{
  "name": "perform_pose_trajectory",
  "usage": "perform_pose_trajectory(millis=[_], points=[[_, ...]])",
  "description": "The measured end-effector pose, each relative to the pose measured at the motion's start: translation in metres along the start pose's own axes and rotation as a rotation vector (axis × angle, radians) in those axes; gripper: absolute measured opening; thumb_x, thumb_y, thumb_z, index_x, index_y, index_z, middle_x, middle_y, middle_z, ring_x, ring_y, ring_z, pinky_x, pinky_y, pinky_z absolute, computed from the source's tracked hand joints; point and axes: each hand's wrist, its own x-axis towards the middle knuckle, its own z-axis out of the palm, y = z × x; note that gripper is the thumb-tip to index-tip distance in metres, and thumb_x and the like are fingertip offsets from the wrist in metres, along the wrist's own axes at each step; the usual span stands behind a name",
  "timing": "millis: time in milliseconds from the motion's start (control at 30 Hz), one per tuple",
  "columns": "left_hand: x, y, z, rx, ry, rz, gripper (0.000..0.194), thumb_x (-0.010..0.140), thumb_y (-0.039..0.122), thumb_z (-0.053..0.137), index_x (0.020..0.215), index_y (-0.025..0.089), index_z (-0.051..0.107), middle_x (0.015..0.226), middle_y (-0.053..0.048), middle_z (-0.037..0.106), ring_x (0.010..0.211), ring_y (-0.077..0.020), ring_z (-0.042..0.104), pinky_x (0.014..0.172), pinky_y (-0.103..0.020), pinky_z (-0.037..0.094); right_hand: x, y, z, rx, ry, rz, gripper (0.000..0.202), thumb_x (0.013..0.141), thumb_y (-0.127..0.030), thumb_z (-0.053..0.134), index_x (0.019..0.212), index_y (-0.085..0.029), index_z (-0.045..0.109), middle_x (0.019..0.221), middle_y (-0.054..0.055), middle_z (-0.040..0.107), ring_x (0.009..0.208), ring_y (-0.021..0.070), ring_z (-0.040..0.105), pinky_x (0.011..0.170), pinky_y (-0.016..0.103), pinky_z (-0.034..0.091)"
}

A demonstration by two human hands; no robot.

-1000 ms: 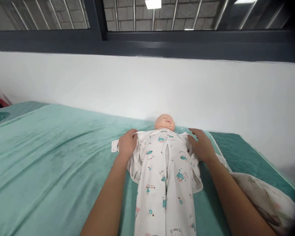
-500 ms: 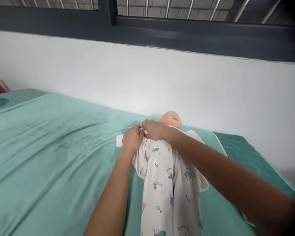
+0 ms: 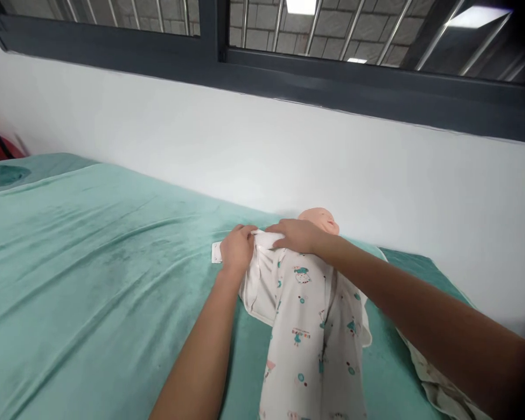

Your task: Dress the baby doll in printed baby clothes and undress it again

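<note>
Where fingers (image 3: 278, 227) lie, garment (image 3: 298, 315) is hidden

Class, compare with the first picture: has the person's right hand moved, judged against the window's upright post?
Yes: the right hand has moved left, closer to the line of the upright post, and now lies nearer the left hand.

Mint and white, cartoon print.
Note white on the garment (image 3: 300, 315), with small figures and dots in teal and pink; peach on the doll's head (image 3: 315, 216); mint on the cover (image 3: 114, 262); deeper green on the mat (image 3: 415, 263), far right; charcoal on the far window frame (image 3: 289, 74).
</note>
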Motion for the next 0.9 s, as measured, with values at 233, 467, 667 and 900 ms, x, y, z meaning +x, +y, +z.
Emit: perform_pose_trajectory(millis=[233, 467, 667, 900], points=[[-0.001, -0.006, 0.001, 0.05, -0.053, -0.095, 0.04, 0.087, 0.014, 0.045, 0.113, 0.031, 0.069, 0.115, -0.003, 0.069, 0.096, -0.0227, 0.065, 0.071, -0.032, 0.044, -0.025, 0.02, -0.024, 0.045, 0.163, 0.055, 0.03, 0.083, -0.036, 0.062, 0.111, -0.037, 0.074, 0.1, 0.002, 0.072, 0.088, 0.0252, 0.064, 0.076, 0.033, 0.043], [-0.002, 0.013, 0.007, 0.338, -0.01, 0.158, 0.05, 0.084, 0.009, 0.048, 0.132, 0.025, 0.052, 0.129, -0.01, 0.06, 0.126, -0.0298, 0.048, 0.11, -0.054, 0.032, -0.002, -0.012, -0.005, 0.04, 0.078, 0.033, 0.04, 0.085, -0.038, 0.06, 0.126, -0.038, 0.065, 0.114, 0.001, 0.071, 0.096, 0.025, 0.065, 0.075, 0.031, 0.046], [0.0, 0.01, 0.013, 0.319, -0.11, 0.186, 0.039, 0.089, 0.024, 0.052, 0.127, 0.026, 0.053, 0.12, -0.009, 0.065, 0.113, -0.0294, 0.055, 0.098, -0.049, 0.042, -0.008, -0.018, 0.0, 0.196, 0.172, 0.082, 0.042, 0.088, -0.039, 0.057, 0.13, -0.031, 0.062, 0.125, 0.003, 0.067, 0.105, 0.0241, 0.064, 0.088, 0.035, 0.048], [0.003, 0.011, 0.012, 0.385, -0.091, 0.084, 0.03, 0.088, 0.017, 0.045, 0.111, 0.027, 0.061, 0.111, -0.007, 0.066, 0.109, -0.0305, 0.057, 0.094, -0.05, 0.042, -0.106, 0.037, 0.045, 0.486, 0.879, 0.456, 0.037, 0.093, -0.039, 0.047, 0.124, -0.025, 0.062, 0.126, 0.007, 0.066, 0.115, 0.0241, 0.059, 0.101, 0.044, 0.043]])
